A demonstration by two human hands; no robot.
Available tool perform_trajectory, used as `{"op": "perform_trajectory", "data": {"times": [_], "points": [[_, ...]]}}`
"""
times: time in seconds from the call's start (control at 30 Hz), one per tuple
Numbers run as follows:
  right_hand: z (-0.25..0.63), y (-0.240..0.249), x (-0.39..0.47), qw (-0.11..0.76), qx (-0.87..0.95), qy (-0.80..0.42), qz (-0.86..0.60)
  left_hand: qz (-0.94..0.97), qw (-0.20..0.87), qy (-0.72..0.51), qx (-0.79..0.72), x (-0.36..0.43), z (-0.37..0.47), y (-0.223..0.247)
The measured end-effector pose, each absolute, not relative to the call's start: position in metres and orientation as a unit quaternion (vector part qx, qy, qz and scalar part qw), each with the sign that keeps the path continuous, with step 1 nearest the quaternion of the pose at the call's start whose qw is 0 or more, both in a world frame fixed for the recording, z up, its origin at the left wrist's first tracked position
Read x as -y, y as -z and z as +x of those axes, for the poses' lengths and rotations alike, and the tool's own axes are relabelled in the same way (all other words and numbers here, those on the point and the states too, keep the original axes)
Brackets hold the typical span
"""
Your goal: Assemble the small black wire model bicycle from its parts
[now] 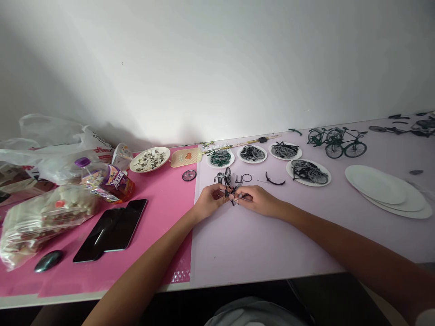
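Observation:
Both hands meet over the light table, fingers closed on a small dark model bicycle (228,177), partly assembled, with a wheel at its far end. My left hand (211,200) pinches its near end from the left. From the right, my right hand (257,199) grips the same end with thumb and fingers; the fingers hide the exact points held. Just beyond the hands lie a thin dark ring (248,177) and a curved black part (276,183). A loose spoked wheel (189,175) rests on the pink mat to the left.
Small plates of bicycle parts (220,165) line the back. Finished green model bicycles (346,144) stand back right, near stacked white plates (416,208). At left are two phones (125,225), a mouse (48,261), a purple-capped bottle (105,181) and plastic bags (50,149).

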State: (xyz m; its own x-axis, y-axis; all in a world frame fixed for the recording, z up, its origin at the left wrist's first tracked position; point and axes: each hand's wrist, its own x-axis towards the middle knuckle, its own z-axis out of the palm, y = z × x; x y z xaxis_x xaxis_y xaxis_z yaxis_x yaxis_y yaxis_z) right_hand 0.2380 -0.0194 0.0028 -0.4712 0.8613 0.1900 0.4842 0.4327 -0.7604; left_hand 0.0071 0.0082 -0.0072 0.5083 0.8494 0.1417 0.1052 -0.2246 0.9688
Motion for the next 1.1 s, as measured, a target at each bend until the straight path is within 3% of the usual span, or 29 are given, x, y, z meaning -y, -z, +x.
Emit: {"op": "perform_trajectory", "data": {"times": [1.1], "points": [[0.2397,0.0037,0.0173,0.293,0.815,-0.282,-0.414,0.708,0.502,-0.35,-0.353,-0.0096,0.0058,0.0085]]}}
